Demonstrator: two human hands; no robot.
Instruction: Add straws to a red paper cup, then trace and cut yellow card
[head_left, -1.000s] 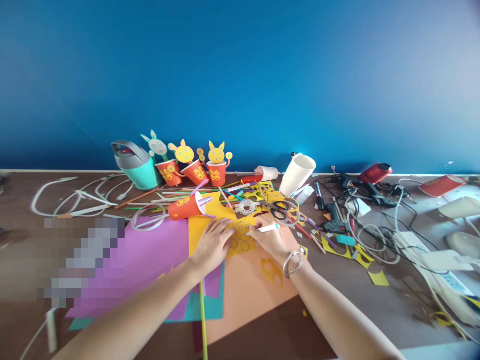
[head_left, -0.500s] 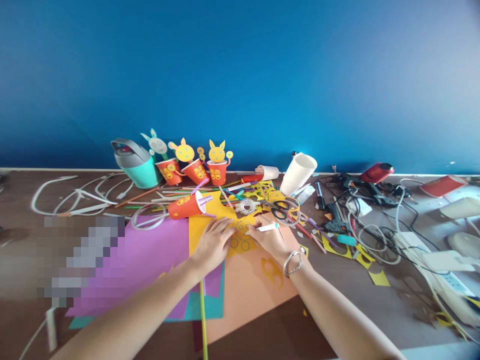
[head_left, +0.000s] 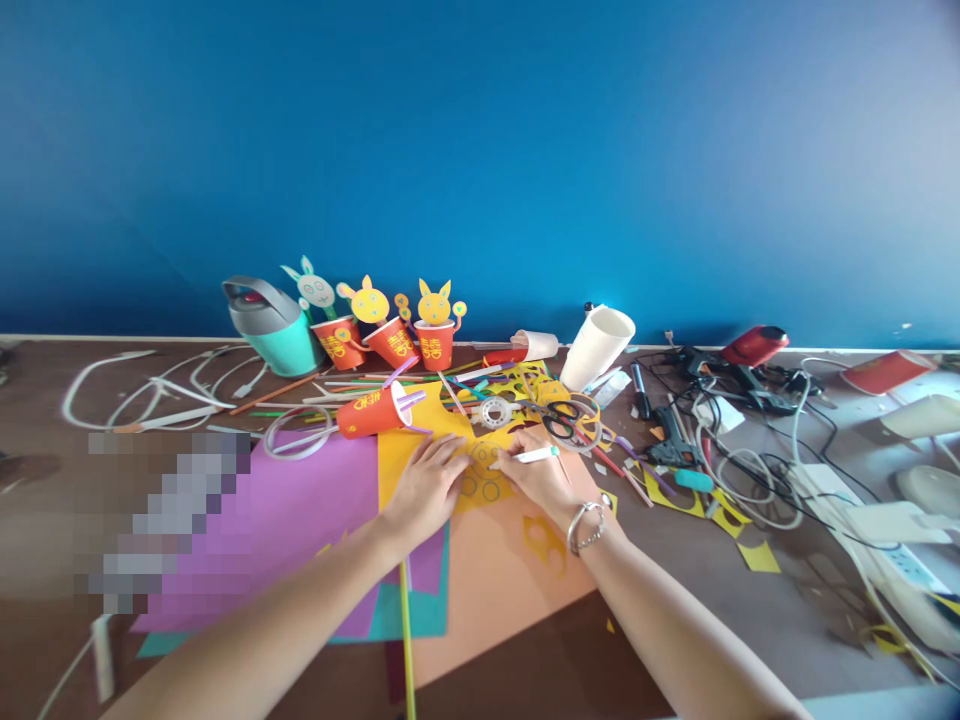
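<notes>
The right hand (head_left: 541,482) pinches a white pen (head_left: 535,456), tip indistinct; the left hand (head_left: 426,486) lies flat.

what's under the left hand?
Yellow paper shows around the fingers of the left hand, with drawn circles beside them. The part directly beneath the palm is covered, so any marks there can't be seen.

Teal jug (head_left: 279,338) before blue wall (head_left: 480,160)

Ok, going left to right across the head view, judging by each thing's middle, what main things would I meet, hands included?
Teal jug, tipped red cup, left hand, right hand with white pen in its grip, tall white cup, dark glue gun, rightmost red cup.
</notes>
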